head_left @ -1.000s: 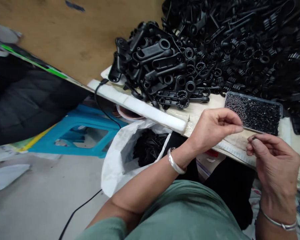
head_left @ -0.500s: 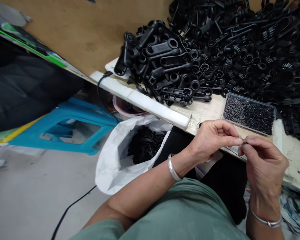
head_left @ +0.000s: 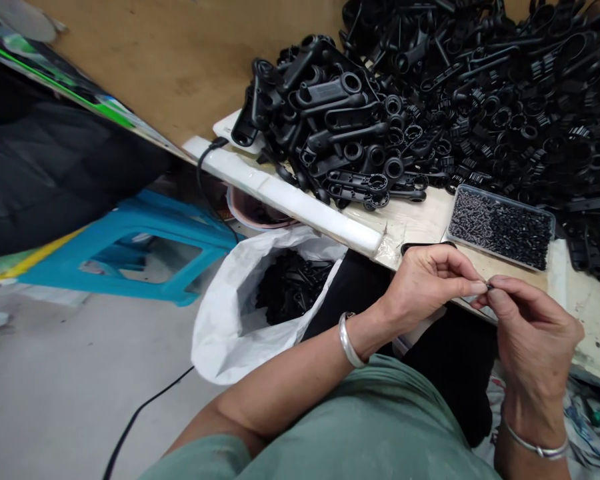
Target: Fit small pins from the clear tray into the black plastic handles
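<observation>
My left hand (head_left: 425,283) and my right hand (head_left: 535,327) meet at the fingertips over the table's front edge. Both are closed in a pinch on a small dark piece (head_left: 489,286), mostly covered by the fingers, so its exact kind cannot be made out. Just behind them on the table lies a clear plastic box (head_left: 500,259) filled with tiny parts, greyish on the left side and black on the right. A black part (head_left: 427,247) shows partly from behind my left hand.
Black plastic handle-like parts (head_left: 325,93) and ring-shaped parts (head_left: 495,113) are heaped across the table (head_left: 425,220). A white sack (head_left: 215,333) with black parts inside stands below its edge. Further left are a blue stool (head_left: 180,280) and a black cable (head_left: 150,403).
The view has shifted slightly. More of the black part behind my left hand now shows. Both hands keep their pinch on the small piece, with only slight finger movement.
</observation>
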A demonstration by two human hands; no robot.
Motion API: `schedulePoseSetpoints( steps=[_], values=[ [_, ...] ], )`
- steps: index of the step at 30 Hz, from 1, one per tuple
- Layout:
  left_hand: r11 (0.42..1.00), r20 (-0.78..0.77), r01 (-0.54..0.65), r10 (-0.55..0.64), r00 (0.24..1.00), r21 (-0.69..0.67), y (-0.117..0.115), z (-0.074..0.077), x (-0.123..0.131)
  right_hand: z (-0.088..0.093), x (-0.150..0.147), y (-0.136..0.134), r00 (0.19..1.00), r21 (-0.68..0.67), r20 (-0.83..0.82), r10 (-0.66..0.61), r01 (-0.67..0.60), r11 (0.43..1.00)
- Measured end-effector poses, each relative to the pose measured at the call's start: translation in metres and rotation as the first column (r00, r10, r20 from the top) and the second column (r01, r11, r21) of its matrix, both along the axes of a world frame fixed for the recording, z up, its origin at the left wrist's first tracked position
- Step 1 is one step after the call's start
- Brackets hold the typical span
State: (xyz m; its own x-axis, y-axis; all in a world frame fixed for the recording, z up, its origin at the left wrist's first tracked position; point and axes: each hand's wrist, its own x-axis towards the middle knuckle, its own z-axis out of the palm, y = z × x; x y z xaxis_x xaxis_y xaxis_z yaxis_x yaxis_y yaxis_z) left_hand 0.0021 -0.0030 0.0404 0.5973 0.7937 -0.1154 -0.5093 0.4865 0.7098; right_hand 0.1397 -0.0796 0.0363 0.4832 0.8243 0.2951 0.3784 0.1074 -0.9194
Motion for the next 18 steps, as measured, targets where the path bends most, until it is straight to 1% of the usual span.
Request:
schedulePoseSetpoints(
  steps=[2,3,4,6,8,12,18],
  values=[
    [1.000,0.016,0.013,-0.013,1.000,-0.015,-0.002,0.000,0.001,0.000,0.000,0.000,1.000,-0.019,-0.027,-0.012,0.012,1.000],
    [1.000,0.017,0.014,-0.014,1.000,-0.021,-0.002,-0.001,0.001,0.000,-0.001,-0.001,0.999,-0.030,-0.015,-0.031,0.030,0.999],
    [1.000,0.011,0.011,-0.011,1.000,-0.026,-0.003,-0.001,0.002,0.001,-0.002,-0.001,0.998,-0.041,0.018,-0.054,0.054,0.998],
    [0.999,-0.013,-0.004,0.004,1.000,-0.033,-0.004,-0.002,0.002,0.002,-0.004,-0.004,0.986,-0.055,0.135,-0.097,0.105,0.993],
    [0.999,-0.049,-0.028,0.026,0.998,-0.038,-0.005,-0.003,0.003,0.003,-0.006,-0.006,0.958,-0.048,0.265,-0.106,0.123,0.991],
    [0.998,-0.077,-0.042,0.037,0.996,-0.055,-0.005,-0.004,0.003,0.003,-0.006,-0.010,0.899,-0.017,0.434,-0.063,0.078,0.997],
    [0.995,-0.079,-0.043,0.036,0.996,-0.085,-0.006,-0.007,0.004,0.003,-0.002,-0.010,0.811,0.011,0.585,-0.014,0.009,1.000]
  ],
)
